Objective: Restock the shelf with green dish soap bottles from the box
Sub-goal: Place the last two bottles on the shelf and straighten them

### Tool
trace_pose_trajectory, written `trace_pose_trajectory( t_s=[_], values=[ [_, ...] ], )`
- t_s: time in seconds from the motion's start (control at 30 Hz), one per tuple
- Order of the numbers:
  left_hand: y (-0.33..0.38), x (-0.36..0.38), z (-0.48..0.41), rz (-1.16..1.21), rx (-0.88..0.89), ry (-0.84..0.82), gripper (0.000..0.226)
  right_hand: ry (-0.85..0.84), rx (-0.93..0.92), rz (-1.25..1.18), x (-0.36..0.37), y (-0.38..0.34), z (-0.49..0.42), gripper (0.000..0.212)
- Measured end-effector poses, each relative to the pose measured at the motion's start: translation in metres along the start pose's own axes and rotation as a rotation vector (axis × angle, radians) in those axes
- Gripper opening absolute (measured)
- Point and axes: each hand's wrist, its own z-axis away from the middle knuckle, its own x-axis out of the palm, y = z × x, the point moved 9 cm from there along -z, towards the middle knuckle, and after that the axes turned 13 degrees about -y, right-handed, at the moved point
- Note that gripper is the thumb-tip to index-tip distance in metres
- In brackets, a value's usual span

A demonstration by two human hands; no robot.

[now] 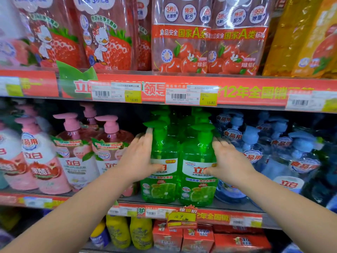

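Two green dish soap pump bottles stand side by side at the front of the middle shelf [228, 205]: the left green bottle [161, 187] and the right green bottle [198, 190]. More green bottles stand behind them. My left hand [140, 157] grips the left bottle's left side, fingers reaching up to its pump and thumb across the label. My right hand [226, 159] grips the right bottle's right side, thumb on its label. The box is not in view.
Pink pump bottles [76, 152] fill the shelf to the left, blue ones [284, 161] to the right. Red refill pouches [180, 37] hang on the shelf above. Yellow bottles [127, 232] and red cartons [182, 236] sit below. Price tags line the shelf edges.
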Motion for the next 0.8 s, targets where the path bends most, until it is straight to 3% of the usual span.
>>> trace_pose_trajectory(
  t_s=[0.1,0.4,0.8],
  values=[
    [0.0008,-0.0034,0.0027,-0.023,0.006,0.001,0.114,-0.035,0.016,-0.005,0.002,-0.001,0.0005,0.104],
    [-0.006,-0.0064,-0.0009,-0.014,0.019,-0.066,0.106,-0.008,0.017,-0.006,0.0,0.0004,-0.0006,0.097],
    [0.0016,-0.0078,0.0038,-0.068,0.04,-0.004,0.104,0.0,0.019,-0.008,0.0017,-0.003,0.0036,0.1]
  ],
)
